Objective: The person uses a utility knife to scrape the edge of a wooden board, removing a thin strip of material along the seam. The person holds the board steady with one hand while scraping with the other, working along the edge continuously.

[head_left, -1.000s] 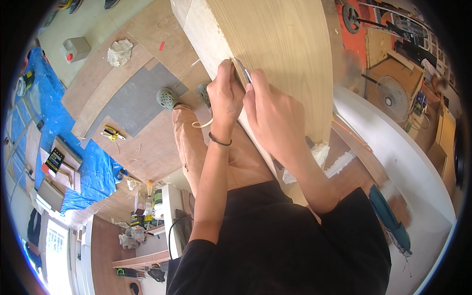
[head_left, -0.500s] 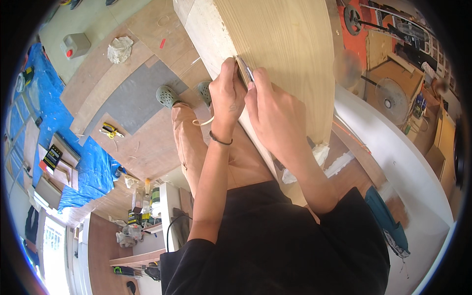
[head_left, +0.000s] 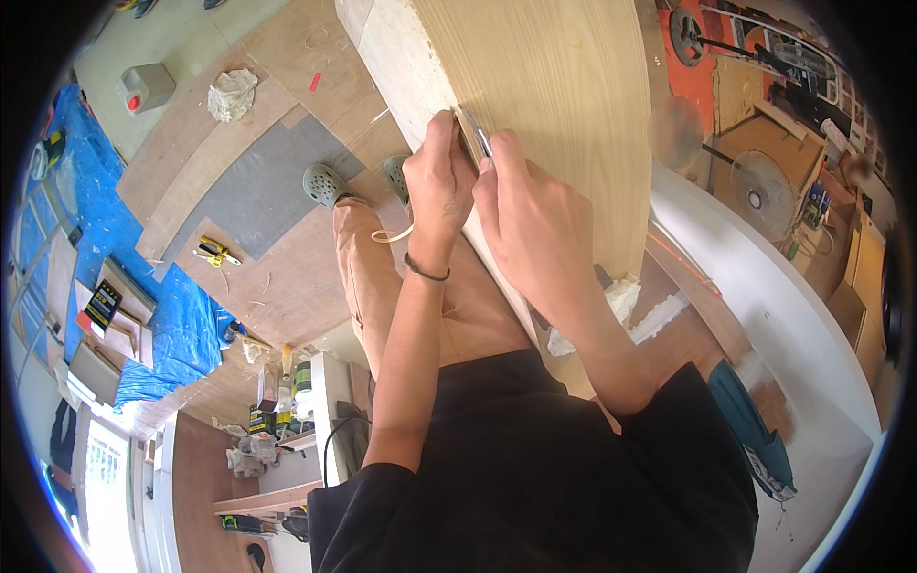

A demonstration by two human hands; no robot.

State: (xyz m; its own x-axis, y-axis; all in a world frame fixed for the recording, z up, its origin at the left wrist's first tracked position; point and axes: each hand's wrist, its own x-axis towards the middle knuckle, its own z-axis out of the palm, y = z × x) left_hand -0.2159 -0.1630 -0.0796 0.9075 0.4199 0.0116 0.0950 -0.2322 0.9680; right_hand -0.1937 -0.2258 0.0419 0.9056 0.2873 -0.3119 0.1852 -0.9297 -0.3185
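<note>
A wooden board (head_left: 540, 67) with pale wood-grain facing rises through the upper middle, its long edge running under my hands. My right hand (head_left: 530, 229) grips a slim silver cutting tool (head_left: 477, 129) lying along that edge. My left hand (head_left: 438, 181) is closed at the same edge, just left of the tool, around what looks like a thin pale strip (head_left: 390, 235), whose curled end hangs out below the hand. My fingers hide much of the tool and strip.
My clog-shod foot (head_left: 325, 183) stands on plywood flooring. Yellow-handled pliers (head_left: 218, 252), a crumpled white cloth (head_left: 232, 94) and a grey jug (head_left: 148, 89) lie left. A blue tarp (head_left: 181, 325) holds scraps. Cluttered shelving (head_left: 287, 439) is behind. A fan (head_left: 759, 186) and white curved panel (head_left: 783, 315) are right.
Both hands and the tool have edged slightly upward along the board's edge since one second ago. The grips look the same, and the view has shifted slightly.
</note>
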